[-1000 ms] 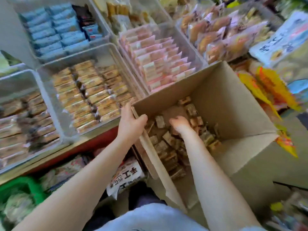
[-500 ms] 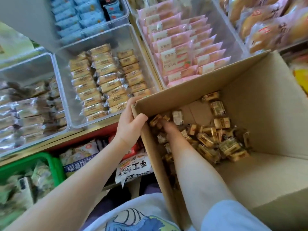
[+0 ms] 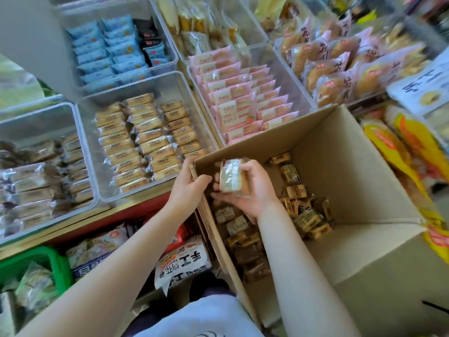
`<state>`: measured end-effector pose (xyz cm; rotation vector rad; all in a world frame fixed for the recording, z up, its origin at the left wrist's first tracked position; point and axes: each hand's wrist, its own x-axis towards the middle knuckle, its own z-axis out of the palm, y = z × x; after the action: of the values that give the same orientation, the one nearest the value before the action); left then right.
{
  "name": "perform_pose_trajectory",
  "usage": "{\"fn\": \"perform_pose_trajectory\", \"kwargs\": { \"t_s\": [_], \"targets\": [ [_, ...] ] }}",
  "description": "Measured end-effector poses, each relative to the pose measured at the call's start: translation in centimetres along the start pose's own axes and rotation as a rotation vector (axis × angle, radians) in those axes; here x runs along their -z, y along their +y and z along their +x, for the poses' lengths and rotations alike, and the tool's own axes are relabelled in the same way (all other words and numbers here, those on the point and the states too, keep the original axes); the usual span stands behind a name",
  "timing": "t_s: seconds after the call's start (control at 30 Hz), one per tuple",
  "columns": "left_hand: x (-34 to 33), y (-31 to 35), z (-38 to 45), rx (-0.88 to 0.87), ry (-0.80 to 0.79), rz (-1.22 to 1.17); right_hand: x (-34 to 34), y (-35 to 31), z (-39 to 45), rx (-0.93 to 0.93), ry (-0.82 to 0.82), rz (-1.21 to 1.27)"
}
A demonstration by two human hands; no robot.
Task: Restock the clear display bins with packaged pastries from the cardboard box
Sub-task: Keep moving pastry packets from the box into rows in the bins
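An open cardboard box (image 3: 359,171) stands in front of me, with several small brown-gold wrapped pastries (image 3: 308,215) loose on its bottom. My left hand (image 3: 189,188) grips the box's left wall at its top corner. Just inside that corner, above the rim, my right hand (image 3: 252,190) holds a small stack of wrapped pastries (image 3: 230,175). To the left sits a clear display bin (image 3: 179,86) with rows of the same tan pastries (image 3: 143,139).
Other clear bins hold dark bars (image 3: 36,181), blue packs (image 3: 107,49), pink packs (image 3: 245,105) and buns (image 3: 340,62). Yellow bags (image 3: 408,152) lie right of the box. Below the shelf edge are a green basket (image 3: 31,261) and bagged goods (image 3: 182,263).
My right hand has come up from the box bottom with pastries in its grip, now near the left corner. The left hand kept its hold on the box wall.
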<state>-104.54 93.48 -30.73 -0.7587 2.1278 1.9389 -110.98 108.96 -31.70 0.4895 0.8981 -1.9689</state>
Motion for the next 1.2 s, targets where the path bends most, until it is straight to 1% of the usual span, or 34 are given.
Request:
{"fn": "perform_pose_trajectory", "kwargs": {
  "t_s": [0.07, 0.1, 0.13, 0.2, 0.23, 0.3, 0.37, 0.5, 0.63, 0.73, 0.77, 0.8, 0.83, 0.9, 0.93, 0.97, 1.03, 1.13, 1.2],
  "targets": [
    [1.1, 0.9, -0.6, 0.058, -0.041, 0.021, -2.3, -0.4, -2.5, 0.040, -0.170, -0.017],
    [1.8, 1.5, -1.3, 0.050, -0.022, 0.019, -3.7, -0.4, -3.4, 0.069, -0.210, -0.043],
    [2.8, 1.9, -2.2, 0.009, 0.026, -0.009, -5.1, -0.1, -3.9, 0.100, -0.213, -0.099],
    [5.5, 2.6, -4.4, -0.112, 0.110, -0.094, -7.8, 0.9, -3.7, 0.182, -0.126, -0.307],
    [7.1, 2.8, -5.6, -0.139, 0.119, -0.166, -9.6, 1.7, -3.4, 0.221, -0.075, -0.448],
    [10.8, 2.9, -7.6, -0.131, 0.093, -0.338, -13.4, 4.2, -2.1, 0.271, -0.019, -0.690],
    [15.2, 2.0, -9.1, -0.087, 0.111, -0.433, -17.5, 7.9, -0.9, 0.303, -0.020, -0.838],
    [26.2, -3.0, -12.3, -0.054, 0.293, -0.518, -25.3, 16.3, 1.2, 0.354, -0.111, -1.028],
    [38.0, -8.9, -16.8, -0.057, 0.438, -0.650, -33.3, 26.1, 4.0, 0.299, -0.239, -1.209],
    [46.8, -13.5, -18.8, -0.064, 0.555, -0.655, -39.4, 34.0, 7.4, 0.266, -0.293, -1.375],
    [49.6, -15.2, -19.3, -0.078, 0.619, -0.568, -41.3, 36.3, 8.7, 0.280, -0.302, -1.419],
    [52.3, -17.3, -19.7, -0.082, 0.694, -0.364, -43.0, 38.5, 10.1, 0.310, -0.305, -1.464],
    [55.0, -19.4, -20.1, -0.061, 0.752, -0.071, -44.6, 40.5, 11.4, 0.347, -0.299, -1.516],
    [59.4, -24.1, -20.9, 0.001, 0.875, 0.597, -47.3, 44.3, 14.2, 0.405, -0.260, -1.639],
    [61.0, -26.3, -21.2, 0.030, 0.882, 0.768, -48.5, 46.0, 15.7, 0.438, -0.250, -1.675],
    [62.1, -27.9, -21.7, 0.066, 0.863, 0.825, -49.4, 47.6, 17.1, 0.467, -0.245, -1.710],
    [63.1, -30.4, -22.1, 0.120, 0.817, 0.819, -50.7, 50.6, 19.5, 0.477, -0.247, -1.803],
    [62.9, -32.2, -22.1, 0.122, 0.811, 0.842, -50.7, 54.2, 22.2, 0.415, -0.311, -2.075],
    [62.9, -32.1, -21.9, 0.125, 0.804, 0.852, -50.0, 55.9, 23.2, 0.343, -0.360, -2.204]
  ]
}}
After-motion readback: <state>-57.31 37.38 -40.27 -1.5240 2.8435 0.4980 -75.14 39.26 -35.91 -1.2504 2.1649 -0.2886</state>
